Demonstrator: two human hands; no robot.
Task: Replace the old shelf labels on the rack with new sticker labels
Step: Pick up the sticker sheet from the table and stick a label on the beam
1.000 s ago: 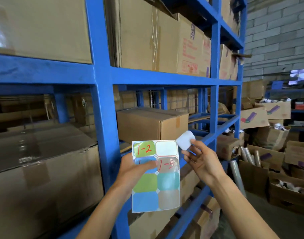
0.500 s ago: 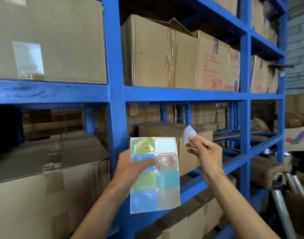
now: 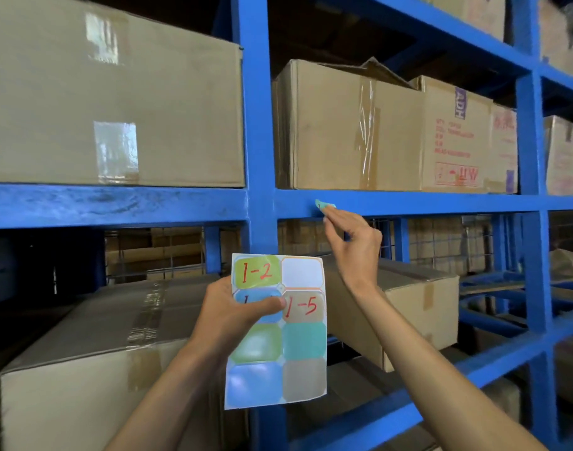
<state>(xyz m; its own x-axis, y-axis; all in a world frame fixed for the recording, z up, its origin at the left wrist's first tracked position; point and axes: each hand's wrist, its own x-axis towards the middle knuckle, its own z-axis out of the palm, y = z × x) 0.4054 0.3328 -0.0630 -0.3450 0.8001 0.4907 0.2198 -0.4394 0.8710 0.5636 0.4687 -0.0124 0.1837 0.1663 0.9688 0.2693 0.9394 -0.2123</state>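
Observation:
My left hand (image 3: 236,315) holds a sticker sheet (image 3: 277,330) upright in front of the blue rack, thumb pressed on a blue sticker. The sheet carries coloured labels, two marked "1-2" and "1-5" in red, and one blank white spot at top right. My right hand (image 3: 352,245) is raised to the rack's horizontal beam (image 3: 425,202), pinching a small teal sticker label (image 3: 322,205) whose upper edge lies against the beam's front face, just right of the blue upright post (image 3: 257,131).
Cardboard boxes (image 3: 350,128) fill the shelves above and below the beam. A smaller box (image 3: 415,307) sits on the lower shelf behind my right forearm. More uprights and beams run to the right.
My right hand has risen from beside the sheet up to the beam, carrying the peeled label with it. The view has moved closer to the rack and tilted upward.

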